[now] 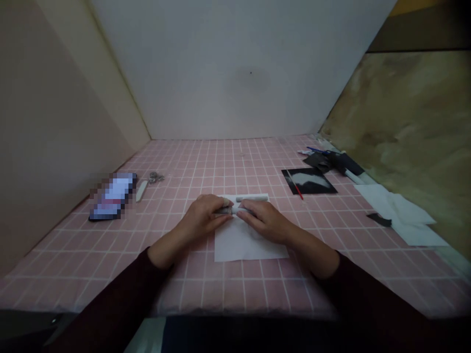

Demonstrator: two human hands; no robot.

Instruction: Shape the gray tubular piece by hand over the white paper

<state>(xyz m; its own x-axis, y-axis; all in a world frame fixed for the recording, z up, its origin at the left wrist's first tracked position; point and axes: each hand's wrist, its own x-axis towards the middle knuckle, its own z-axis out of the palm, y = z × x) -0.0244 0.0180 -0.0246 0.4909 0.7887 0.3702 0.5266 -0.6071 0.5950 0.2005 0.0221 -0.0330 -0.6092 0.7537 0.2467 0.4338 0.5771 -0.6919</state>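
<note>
Both hands meet over a white sheet of paper (246, 245) that lies in front of me. My left hand (202, 213) is closed on one end of a slim grey-and-white tube (234, 210). The fingers of my right hand (270, 220) pinch its other end. Fingers cover much of the tube, so its exact kind does not show. Just beyond my right fingertips, a grey stick (253, 199) rests along the far edge of the paper.
At left lie a phone (114, 196), a pale flat stick (142, 191) and small metal items (155, 176). To the right are a black sheet (316, 186) with white powdery marks, a red-tipped thin stick (299, 191), dark scraps (318, 161) and white papers (401, 211). Walls border the pink checked tablecloth (191, 171).
</note>
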